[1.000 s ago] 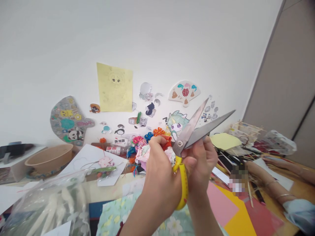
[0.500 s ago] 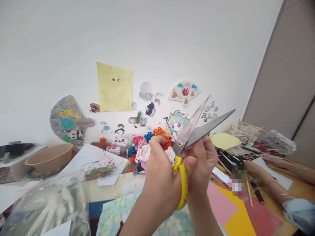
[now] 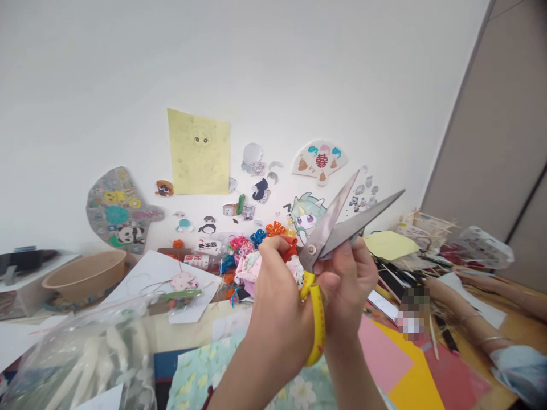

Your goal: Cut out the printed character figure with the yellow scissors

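Large scissors [image 3: 314, 250] with yellow handles and grey metal blades are held up in front of me, blades spread and pointing up to the right. My left hand [image 3: 280, 290] is closed around the handles, and a thumb seems to come through the yellow loop. My right hand [image 3: 352, 279] is closed beside the lower blade, its fingertips pressed close to the metal. Whatever lies in its fingers is hidden. Behind my left hand lies a pile of colourful braided flowers [image 3: 276, 229] and pink patterned cloth [image 3: 248, 267].
Green floral cloth [image 3: 192, 370] lies below my hands. At left are a clear plastic bag [image 3: 141, 359] of white pieces and a tan bowl [image 3: 88, 270]. Coloured paper [image 3: 382, 356], a phone [image 3: 383, 304] and another person's arm [image 3: 461, 313] are at right. Cutouts decorate the wall.
The scissor blades have tipped very slightly to the left and remain spread. Both hands keep nearly the same place and grip.
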`<action>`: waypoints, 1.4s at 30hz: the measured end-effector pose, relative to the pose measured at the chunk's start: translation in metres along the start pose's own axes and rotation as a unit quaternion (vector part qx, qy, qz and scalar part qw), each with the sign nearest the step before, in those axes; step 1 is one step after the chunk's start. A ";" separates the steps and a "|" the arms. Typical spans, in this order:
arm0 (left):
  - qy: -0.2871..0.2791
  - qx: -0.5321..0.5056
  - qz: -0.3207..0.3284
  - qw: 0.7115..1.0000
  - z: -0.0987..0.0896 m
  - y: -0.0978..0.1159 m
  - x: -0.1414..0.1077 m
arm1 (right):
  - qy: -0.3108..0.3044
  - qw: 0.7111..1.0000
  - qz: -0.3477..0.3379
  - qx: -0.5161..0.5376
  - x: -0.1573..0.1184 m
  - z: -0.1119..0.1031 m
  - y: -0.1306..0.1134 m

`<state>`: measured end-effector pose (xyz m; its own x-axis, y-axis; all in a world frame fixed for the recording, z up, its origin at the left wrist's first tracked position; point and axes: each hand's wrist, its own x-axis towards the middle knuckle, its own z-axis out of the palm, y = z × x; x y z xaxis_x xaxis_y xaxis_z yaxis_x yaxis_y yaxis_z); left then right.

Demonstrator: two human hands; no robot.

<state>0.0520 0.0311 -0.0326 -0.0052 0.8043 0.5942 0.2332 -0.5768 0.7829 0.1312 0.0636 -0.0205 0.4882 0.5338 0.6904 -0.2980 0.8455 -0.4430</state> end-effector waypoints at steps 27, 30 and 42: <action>-0.003 0.000 -0.002 1.000 0.000 0.002 0.000 | 0.003 1.000 -0.003 -0.017 0.000 -0.002 0.002; -0.005 -0.005 -0.003 1.000 -0.001 0.002 0.000 | 0.004 1.000 -0.001 -0.002 -0.001 -0.001 0.001; -0.016 0.004 -0.005 1.000 -0.002 0.004 0.001 | 0.005 1.000 0.014 0.026 0.001 0.001 -0.001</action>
<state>0.0513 0.0294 -0.0289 0.0233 0.8137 0.5808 0.2408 -0.5684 0.7868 0.1309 0.0632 -0.0192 0.4876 0.5578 0.6717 -0.3547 0.8295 -0.4313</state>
